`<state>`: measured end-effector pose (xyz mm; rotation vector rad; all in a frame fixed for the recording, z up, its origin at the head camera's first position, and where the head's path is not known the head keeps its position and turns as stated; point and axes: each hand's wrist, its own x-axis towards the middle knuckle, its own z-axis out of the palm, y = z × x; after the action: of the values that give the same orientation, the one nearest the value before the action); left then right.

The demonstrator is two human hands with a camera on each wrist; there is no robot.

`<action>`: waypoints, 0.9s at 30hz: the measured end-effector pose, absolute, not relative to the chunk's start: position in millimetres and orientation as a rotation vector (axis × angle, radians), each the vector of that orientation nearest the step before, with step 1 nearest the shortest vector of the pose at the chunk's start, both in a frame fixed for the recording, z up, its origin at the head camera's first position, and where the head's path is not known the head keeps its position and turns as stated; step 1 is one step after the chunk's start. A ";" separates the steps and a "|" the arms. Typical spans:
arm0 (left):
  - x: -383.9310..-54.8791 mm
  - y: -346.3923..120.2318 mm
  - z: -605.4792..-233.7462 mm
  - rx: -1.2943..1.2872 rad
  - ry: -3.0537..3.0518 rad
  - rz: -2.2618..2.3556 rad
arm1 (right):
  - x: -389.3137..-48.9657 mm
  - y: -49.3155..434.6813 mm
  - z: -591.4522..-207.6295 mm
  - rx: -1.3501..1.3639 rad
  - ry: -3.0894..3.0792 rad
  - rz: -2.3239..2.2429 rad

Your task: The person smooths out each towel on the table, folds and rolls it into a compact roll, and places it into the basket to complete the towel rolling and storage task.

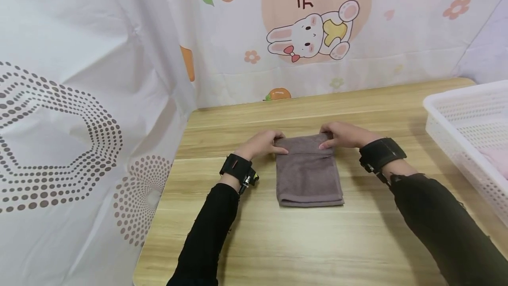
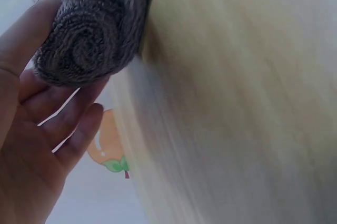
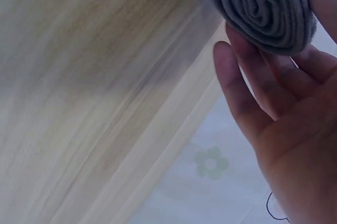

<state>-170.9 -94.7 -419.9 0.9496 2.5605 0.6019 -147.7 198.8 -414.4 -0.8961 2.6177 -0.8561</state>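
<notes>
A grey-brown towel point(image 1: 308, 178) lies on the wooden table, its far end rolled up and its near part flat with a folded edge. My left hand point(image 1: 263, 144) grips the left end of the roll, thumb on the near side and fingers behind. At the other end, my right hand point(image 1: 344, 136) holds the roll in the same way. The left wrist view shows the spiral end of the towel roll point(image 2: 79, 50) between thumb and fingers. A similar spiral end point(image 3: 263, 5) sits in the right hand in the right wrist view.
To the right stands a white perforated plastic basket point(image 1: 448, 120) with a pale pink cloth point(image 1: 496, 160) inside. A printed curtain point(image 1: 230, 65) hangs along the table's far edge, and a dotted white sheet point(image 1: 79, 144) covers the left side.
</notes>
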 end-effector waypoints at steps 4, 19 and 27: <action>-172.2 -93.9 -422.1 0.973 2.608 0.581 | -146.5 198.3 -414.8 -0.891 2.669 -0.838; -178.8 -92.9 -426.0 1.136 2.821 0.509 | -143.2 193.7 -416.8 -1.047 2.900 -0.647; -178.7 -88.4 -427.3 1.206 2.891 0.424 | -142.2 189.8 -418.4 -1.143 3.039 -0.553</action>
<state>-178.7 -88.4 -427.3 1.2058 2.8906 0.4239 -142.2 189.8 -418.4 -1.1427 3.0390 -0.5528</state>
